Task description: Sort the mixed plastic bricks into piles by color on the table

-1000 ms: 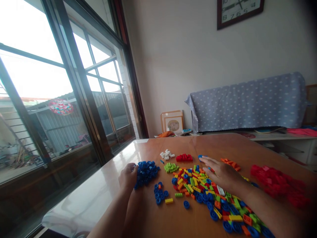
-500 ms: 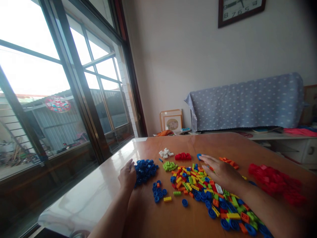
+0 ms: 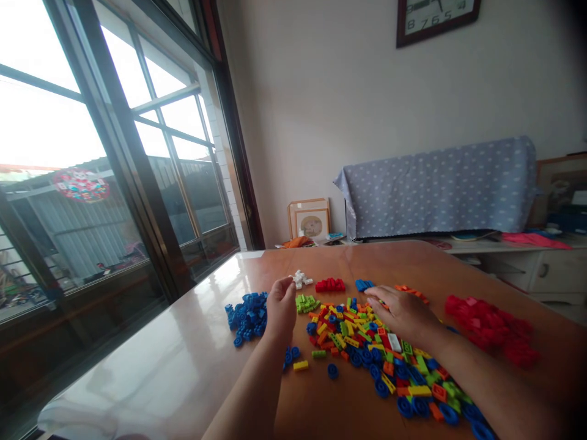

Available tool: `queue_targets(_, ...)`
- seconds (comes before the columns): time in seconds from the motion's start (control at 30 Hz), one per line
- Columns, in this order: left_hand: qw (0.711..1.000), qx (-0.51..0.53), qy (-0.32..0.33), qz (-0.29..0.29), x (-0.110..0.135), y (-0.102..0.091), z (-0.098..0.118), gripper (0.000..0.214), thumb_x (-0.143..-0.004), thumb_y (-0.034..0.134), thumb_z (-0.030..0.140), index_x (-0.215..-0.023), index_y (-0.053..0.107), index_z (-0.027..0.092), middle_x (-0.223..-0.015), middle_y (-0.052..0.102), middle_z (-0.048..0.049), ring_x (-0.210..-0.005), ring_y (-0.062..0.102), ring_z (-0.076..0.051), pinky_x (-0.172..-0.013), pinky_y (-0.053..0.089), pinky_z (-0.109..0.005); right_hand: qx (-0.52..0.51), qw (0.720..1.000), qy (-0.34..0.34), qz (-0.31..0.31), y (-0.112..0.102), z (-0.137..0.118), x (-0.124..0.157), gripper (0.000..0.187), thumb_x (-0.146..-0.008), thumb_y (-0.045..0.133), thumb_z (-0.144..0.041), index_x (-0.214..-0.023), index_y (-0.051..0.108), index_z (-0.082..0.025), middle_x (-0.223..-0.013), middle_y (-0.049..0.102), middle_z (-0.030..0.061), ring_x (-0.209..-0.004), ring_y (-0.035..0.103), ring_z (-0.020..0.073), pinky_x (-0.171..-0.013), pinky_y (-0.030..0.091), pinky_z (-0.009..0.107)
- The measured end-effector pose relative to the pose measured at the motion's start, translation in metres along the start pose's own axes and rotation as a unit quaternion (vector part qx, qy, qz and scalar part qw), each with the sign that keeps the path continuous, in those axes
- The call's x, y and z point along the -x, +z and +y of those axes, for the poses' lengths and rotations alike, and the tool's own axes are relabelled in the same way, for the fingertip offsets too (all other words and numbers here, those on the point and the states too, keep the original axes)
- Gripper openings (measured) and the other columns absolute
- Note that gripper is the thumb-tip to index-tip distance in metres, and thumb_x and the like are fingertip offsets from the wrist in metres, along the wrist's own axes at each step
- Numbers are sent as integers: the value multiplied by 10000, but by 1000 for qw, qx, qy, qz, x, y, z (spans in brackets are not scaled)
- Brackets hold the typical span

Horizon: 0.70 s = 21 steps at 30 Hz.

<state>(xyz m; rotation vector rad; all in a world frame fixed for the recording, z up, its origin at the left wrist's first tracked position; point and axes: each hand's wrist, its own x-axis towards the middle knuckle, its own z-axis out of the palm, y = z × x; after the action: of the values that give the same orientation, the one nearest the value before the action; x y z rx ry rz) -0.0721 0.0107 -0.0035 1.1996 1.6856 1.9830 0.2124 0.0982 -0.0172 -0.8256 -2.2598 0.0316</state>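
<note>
My left hand (image 3: 281, 305) is raised between the pile of dark blue bricks (image 3: 247, 315) and the lime green bricks (image 3: 306, 304). Its thumb and fingers are pinched together close to the white bricks (image 3: 301, 280); whatever they hold is hidden. Just right of the red bricks (image 3: 330, 285) lies a small group of blue bricks (image 3: 364, 285). My right hand (image 3: 401, 311) reaches over the far edge of the mixed brick heap (image 3: 362, 336), fingers stretched out and a little bent. Its fingertips are by the blue group, and a gap shows between them and the thumb.
Orange bricks (image 3: 411, 293) lie beyond my right hand, and a red heap (image 3: 490, 327) is to the right. Loose blue round pieces (image 3: 332, 371) and a yellow brick (image 3: 301, 366) lie near me. Windows (image 3: 169, 183) flank the wooden table (image 3: 312, 409).
My left hand has moved right, from the dark blue pile to near the white bricks. My right hand has drawn back slightly, uncovering more of the blue group. The view has shifted a little.
</note>
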Motion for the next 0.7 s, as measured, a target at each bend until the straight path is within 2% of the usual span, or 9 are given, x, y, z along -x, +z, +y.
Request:
queue_targets(0.1,998,58,-28,-14,6,20,-1,363,-782,693,414,-1035,684,153,-994,724,-84,-955,655,-204,-862,483,-296,7,1000,14,-24,-8,-5,-1,311,-983,406,-368,-965,697,-261,-906,744,40,-817,687,200,-761,506,300)
queue_targets(0.17,998,54,-29,-30,8,23,-7,330,-769,686,400,-997,684,162,-933,713,-62,-892,643,-189,-811,479,-279,16,999,26,-29,-12,-6,-1,315,-989,388,-361,-895,666,-249,-849,720,34,-763,663,190,-715,470,289)
queue_targets(0.3,995,-49,-16,-80,9,16,-23,221,-765,642,356,-896,690,184,-767,666,-17,-726,591,-164,-673,436,-251,22,999,47,-18,-16,-4,-2,300,-979,399,-352,-826,633,-244,-763,679,20,-707,622,176,-659,404,276)
queue_targets(0.47,966,-198,12,-164,7,7,-29,124,-761,605,289,-770,680,192,-660,609,8,-630,526,-142,-577,350,-236,19,997,64,-27,-17,-1,-2,295,-967,418,-354,-762,596,-239,-729,654,8,-677,587,163,-619,353,268)
queue_targets(0.57,954,-229,24,-193,9,8,-28,107,-764,592,262,-753,671,191,-642,595,14,-607,503,-134,-555,323,-233,16,996,76,-36,-18,-2,-2,285,-955,425,-339,-742,584,-237,-707,640,4,-662,574,161,-612,346,260)
queue_targets(0.7,950,-243,34,-194,11,9,-28,109,-783,597,272,-777,674,194,-653,607,12,-611,510,-137,-558,319,-233,8,995,87,-43,-16,0,-1,275,-941,431,-336,-737,586,-236,-703,647,-1,-665,574,162,-605,336,255)
